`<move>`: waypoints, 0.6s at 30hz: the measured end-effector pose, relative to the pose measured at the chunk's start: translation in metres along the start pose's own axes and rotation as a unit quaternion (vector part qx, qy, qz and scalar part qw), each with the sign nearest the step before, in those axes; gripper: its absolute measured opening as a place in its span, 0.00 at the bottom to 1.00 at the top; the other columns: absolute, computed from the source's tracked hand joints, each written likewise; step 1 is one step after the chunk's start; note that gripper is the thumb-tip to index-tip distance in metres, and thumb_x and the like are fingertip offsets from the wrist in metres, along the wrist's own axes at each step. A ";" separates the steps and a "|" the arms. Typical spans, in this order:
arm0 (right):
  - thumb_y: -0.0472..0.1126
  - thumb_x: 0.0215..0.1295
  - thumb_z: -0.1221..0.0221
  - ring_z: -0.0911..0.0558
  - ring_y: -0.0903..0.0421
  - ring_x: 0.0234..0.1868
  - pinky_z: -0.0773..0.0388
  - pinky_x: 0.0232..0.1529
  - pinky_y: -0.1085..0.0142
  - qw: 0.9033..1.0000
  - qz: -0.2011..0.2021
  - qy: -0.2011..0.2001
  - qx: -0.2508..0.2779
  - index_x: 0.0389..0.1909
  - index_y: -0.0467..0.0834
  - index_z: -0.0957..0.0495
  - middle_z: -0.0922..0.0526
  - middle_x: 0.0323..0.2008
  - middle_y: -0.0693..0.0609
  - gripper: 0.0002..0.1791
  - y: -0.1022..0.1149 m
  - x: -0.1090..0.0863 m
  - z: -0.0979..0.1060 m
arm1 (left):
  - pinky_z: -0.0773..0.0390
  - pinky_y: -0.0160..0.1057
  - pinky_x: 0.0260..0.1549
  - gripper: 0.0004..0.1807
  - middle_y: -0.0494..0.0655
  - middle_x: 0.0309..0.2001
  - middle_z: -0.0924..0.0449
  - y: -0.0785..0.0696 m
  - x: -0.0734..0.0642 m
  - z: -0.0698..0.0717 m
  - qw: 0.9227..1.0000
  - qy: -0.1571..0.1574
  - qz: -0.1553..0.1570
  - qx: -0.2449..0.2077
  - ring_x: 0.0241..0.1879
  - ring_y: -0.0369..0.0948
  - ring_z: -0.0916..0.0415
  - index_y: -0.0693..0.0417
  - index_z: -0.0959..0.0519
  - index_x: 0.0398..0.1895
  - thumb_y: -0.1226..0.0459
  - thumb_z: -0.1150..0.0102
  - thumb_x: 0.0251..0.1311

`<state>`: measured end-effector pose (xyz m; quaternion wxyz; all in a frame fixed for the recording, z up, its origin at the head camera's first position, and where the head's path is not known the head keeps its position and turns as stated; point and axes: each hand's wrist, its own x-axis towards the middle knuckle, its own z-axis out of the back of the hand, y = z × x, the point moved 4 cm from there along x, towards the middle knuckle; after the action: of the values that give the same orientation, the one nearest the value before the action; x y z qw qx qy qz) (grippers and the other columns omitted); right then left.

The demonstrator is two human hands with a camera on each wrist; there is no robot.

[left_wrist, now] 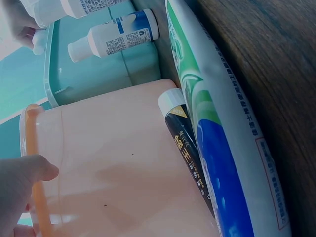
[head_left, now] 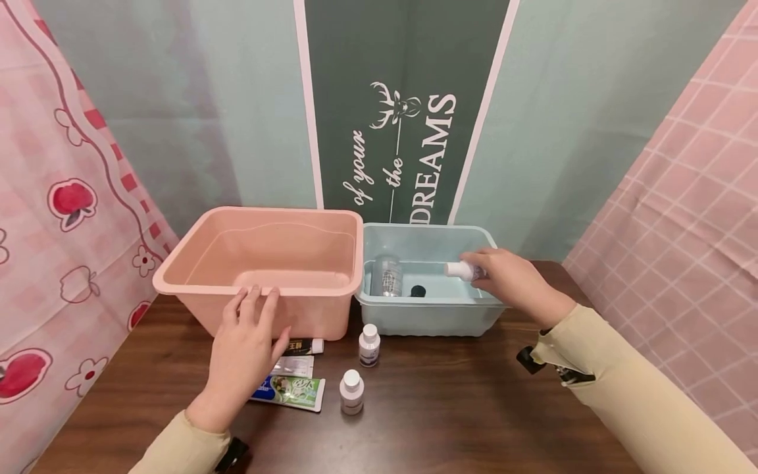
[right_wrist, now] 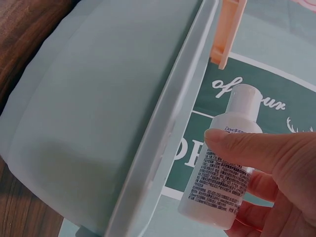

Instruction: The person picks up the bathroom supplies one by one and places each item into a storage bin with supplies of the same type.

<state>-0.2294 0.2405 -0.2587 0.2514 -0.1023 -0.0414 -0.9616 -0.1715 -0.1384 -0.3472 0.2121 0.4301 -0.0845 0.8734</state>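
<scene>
The right hand [head_left: 514,282] holds a small white bottle [head_left: 464,270], pinched between thumb [right_wrist: 256,147] and fingers, over the right part of a pale blue bin [head_left: 426,315]. In the head view the bottle lies tipped sideways, cap pointing left, above the bin's open inside and not touching its walls as far as can be seen. The left hand [head_left: 247,342] rests with straight, relaxed fingers against the near rim of a pink bin [head_left: 201,283], holding nothing.

Inside the blue bin stands a clear jar [head_left: 387,275], with a small dark cap or object [head_left: 418,290] just beside it on the bin floor. To do this placing well, it seems best to lower the bottle into the free right part of the bin, well apart from the jar, and to let go only once its base or side meets the floor, so that it does not roll or knock the jar.

Two more white bottles [head_left: 369,345] stand upright on the dark wooden table [head_left: 474,408] in front of the bins. Beside them lie a green and blue tube [head_left: 290,390], a white tube [head_left: 293,366] and a black tube [head_left: 302,346] close against the pink bin's wall. The left hand steadying the pink bin looks helpful.
</scene>
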 end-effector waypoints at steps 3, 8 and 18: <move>0.31 0.47 0.32 0.21 0.47 0.35 0.24 0.35 0.52 1.000 -0.001 -0.004 -0.002 0.48 0.40 0.22 0.19 0.38 0.44 0.23 0.000 0.002 0.000 | 0.30 0.60 0.44 0.32 0.72 0.50 0.33 0.001 0.000 0.000 1.000 0.005 -0.003 0.002 0.50 0.69 0.37 0.65 0.32 0.58 0.49 0.58 0.60; 0.31 0.46 0.31 0.21 0.47 0.35 0.24 0.34 0.51 1.000 -0.003 -0.012 -0.001 0.48 0.40 0.22 0.19 0.37 0.43 0.24 -0.005 0.001 0.007 | 0.28 0.60 0.42 0.37 0.71 0.52 0.34 0.000 0.003 -0.001 1.000 0.018 -0.006 0.002 0.51 0.68 0.37 0.64 0.33 0.59 0.56 0.39 0.45; 0.31 0.47 0.32 0.21 0.48 0.35 0.24 0.34 0.53 1.000 -0.003 -0.004 0.002 0.49 0.41 0.22 0.19 0.37 0.44 0.24 -0.007 0.004 0.011 | 0.28 0.60 0.42 0.35 0.72 0.52 0.34 0.001 0.000 0.000 1.000 0.018 0.003 0.005 0.51 0.68 0.37 0.65 0.32 0.59 0.55 0.42 0.47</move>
<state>-0.2343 0.2457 -0.2474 0.2483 -0.1052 -0.0444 -0.9619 -0.1723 -0.1391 -0.3470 0.2087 0.4148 -0.0781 0.8822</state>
